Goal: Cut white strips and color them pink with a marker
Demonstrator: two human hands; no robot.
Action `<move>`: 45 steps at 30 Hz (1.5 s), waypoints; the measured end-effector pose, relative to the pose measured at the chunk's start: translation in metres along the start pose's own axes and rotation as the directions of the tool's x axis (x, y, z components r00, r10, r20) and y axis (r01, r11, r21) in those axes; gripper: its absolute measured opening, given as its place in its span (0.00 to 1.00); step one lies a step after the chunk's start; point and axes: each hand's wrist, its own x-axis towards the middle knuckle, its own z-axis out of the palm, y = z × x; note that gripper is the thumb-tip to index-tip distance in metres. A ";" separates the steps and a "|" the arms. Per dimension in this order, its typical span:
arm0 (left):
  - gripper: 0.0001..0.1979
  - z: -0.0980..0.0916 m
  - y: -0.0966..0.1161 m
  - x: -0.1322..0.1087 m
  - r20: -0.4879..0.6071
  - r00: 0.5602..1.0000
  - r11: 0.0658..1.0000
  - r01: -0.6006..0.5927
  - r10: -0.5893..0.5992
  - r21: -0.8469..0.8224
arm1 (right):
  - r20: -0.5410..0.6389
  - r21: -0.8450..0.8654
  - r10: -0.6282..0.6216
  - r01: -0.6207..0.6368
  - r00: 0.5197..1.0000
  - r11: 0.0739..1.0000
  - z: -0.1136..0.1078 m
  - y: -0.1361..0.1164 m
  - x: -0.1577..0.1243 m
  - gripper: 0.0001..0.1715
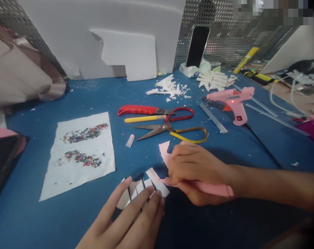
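Observation:
My right hand point(195, 169) grips a pink marker pen point(211, 188), its tip touching a white strip point(157, 181) that bears a faint pink mark. My left hand point(136, 218) lies with its fingers stretched out over several white pieces point(140, 188) set side by side, pressing on them and partly hiding them. Just beyond my right knuckles lies a torn piece of pink paper point(164, 152), partly covered by that hand. A small whitish cap-like piece point(130, 140) rests on the table to the left.
Yellow-handled scissors point(157, 130), a red-handled cutting tool point(138, 110) and a yellow pen point(143, 119) lie ahead. At right stands a pink glue gun point(231, 100), its light on, with a cord. A white sheet point(81, 145) holds glittery bits. A phone point(198, 46) leans at the back.

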 end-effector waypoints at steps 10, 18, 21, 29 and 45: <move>0.15 -0.001 -0.002 0.000 0.006 1.000 1.000 -0.012 0.012 0.000 | -0.020 0.126 -0.019 0.021 1.000 0.992 -0.004 0.000 0.002 0.09; 0.15 -0.002 -0.003 -0.001 0.045 0.999 1.000 -0.028 0.028 0.000 | 0.030 0.252 -0.039 0.031 0.999 0.967 -0.008 0.000 0.000 0.10; 0.15 -0.001 -0.001 0.000 0.033 0.999 1.000 -0.011 0.011 -0.003 | -0.032 0.306 0.006 0.004 0.999 0.952 -0.009 0.002 -0.001 0.11; 0.14 0.001 0.000 0.001 0.007 1.000 1.000 0.004 -0.004 0.000 | 0.081 0.066 0.032 -0.037 0.996 0.997 -0.007 0.005 0.004 0.12; 0.16 -0.001 -0.003 -0.001 0.040 0.997 0.998 -0.060 0.059 0.005 | 0.000 0.097 0.082 -0.081 0.997 0.992 -0.003 0.002 0.003 0.03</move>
